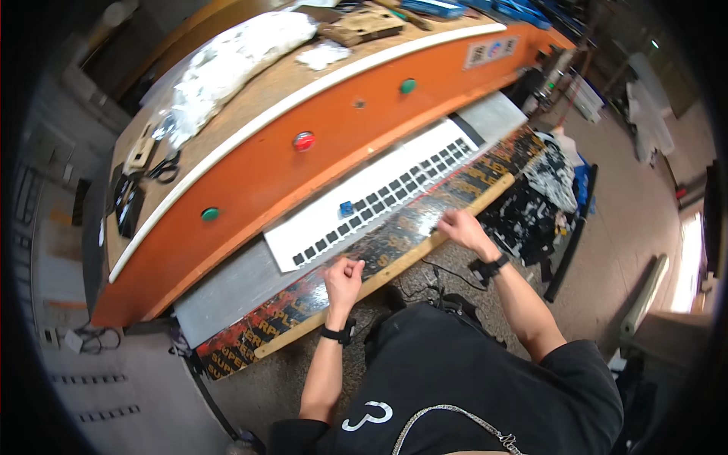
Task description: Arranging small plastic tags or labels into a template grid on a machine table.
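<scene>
A long white sheet (pixel 387 168) lies on a grey metal bed (pixel 220 303), with rows of black squares (pixel 377 205) along its near side. A small blue block (pixel 346 208) rests on it near the squares. My left hand (pixel 344 282), fingers curled together, is over the dark printed board (pixel 254 334) in front of the sheet. Further right, my right hand (pixel 463 230) is pinched near the board's wooden edge strip (pixel 394 269). Whatever either hand's fingertips hold, if anything, is too small to make out.
An orange machine beam (pixel 258 178) with a red button (pixel 304 142) and green buttons spans behind the sheet. On top lie a plastic bag of white pieces (pixel 235 61) and scissors (pixel 165 168). Black and white scraps (pixel 523 220) are heaped at the right.
</scene>
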The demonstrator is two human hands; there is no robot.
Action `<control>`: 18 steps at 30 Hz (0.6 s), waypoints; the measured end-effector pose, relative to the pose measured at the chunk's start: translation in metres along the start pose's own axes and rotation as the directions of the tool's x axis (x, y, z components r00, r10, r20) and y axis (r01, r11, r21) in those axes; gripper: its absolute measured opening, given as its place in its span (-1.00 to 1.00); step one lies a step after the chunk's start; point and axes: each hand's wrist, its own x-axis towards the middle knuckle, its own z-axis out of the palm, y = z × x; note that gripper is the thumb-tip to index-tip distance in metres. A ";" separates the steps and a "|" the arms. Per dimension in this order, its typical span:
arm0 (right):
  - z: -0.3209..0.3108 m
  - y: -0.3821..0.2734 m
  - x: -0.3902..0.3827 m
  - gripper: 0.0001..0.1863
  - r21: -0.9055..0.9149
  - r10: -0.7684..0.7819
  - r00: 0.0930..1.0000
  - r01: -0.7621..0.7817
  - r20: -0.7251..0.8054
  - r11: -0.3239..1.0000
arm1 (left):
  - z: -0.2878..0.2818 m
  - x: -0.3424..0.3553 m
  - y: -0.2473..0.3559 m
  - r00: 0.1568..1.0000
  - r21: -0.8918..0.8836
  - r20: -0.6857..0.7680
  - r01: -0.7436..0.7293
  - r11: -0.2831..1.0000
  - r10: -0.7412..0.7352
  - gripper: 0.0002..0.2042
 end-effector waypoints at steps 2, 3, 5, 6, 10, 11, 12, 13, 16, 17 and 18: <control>0.008 0.095 -0.082 -0.76 -0.053 0.151 0.979 -0.145 0.136 0.988 | 0.017 -0.011 0.037 0.995 -0.087 0.073 -0.066 0.994 0.073 -0.83; 0.017 0.134 -0.132 -0.79 -0.072 0.230 0.942 -0.219 0.243 0.973 | 0.021 -0.020 0.066 0.987 -0.163 0.102 -0.110 0.980 0.128 -0.82; 0.034 0.163 -0.220 -0.74 0.065 0.456 0.621 -0.633 0.637 0.772 | 0.016 -0.030 0.161 0.939 -0.386 0.062 -0.290 0.876 0.338 -0.90; 0.055 0.164 -0.264 -0.68 0.196 0.502 0.624 -0.722 0.599 0.664 | 0.005 -0.035 0.205 0.882 -0.475 0.133 -0.343 0.810 0.451 -0.75; 0.126 0.194 -0.376 -0.56 0.550 0.524 0.787 -0.609 0.327 0.572 | -0.003 -0.058 0.341 0.280 -0.769 -0.057 -0.624 0.136 0.958 -0.49; 0.162 0.229 -0.406 -0.62 0.576 0.547 0.800 -0.574 0.245 0.582 | -0.005 -0.076 0.368 0.241 -0.847 0.101 -0.488 0.210 0.965 -0.56; 0.171 0.251 -0.416 -0.62 0.422 0.554 0.772 -0.635 0.311 0.647 | 0.004 -0.093 0.389 0.182 -0.906 0.110 -0.385 0.174 0.977 -0.60; 0.177 0.271 -0.429 -0.61 0.259 0.570 0.731 -0.673 0.374 0.693 | 0.024 -0.111 0.404 0.109 -0.873 -0.077 -0.488 -0.014 0.991 -0.55; 0.134 0.204 -0.396 -0.65 0.264 0.606 0.735 -0.677 0.305 0.687 | 0.050 -0.148 0.413 0.093 -0.913 -0.138 -0.398 -0.090 0.986 -0.64; 0.131 0.195 -0.412 -0.67 0.268 0.626 0.747 -0.665 0.225 0.697 | 0.052 -0.160 0.427 0.066 -0.861 -0.347 -0.418 -0.290 0.936 -0.74; 0.139 0.194 -0.445 -0.67 0.318 0.673 0.707 -0.703 0.215 0.637 | 0.067 -0.165 0.436 0.070 -0.897 -0.328 -0.335 -0.287 0.942 -0.74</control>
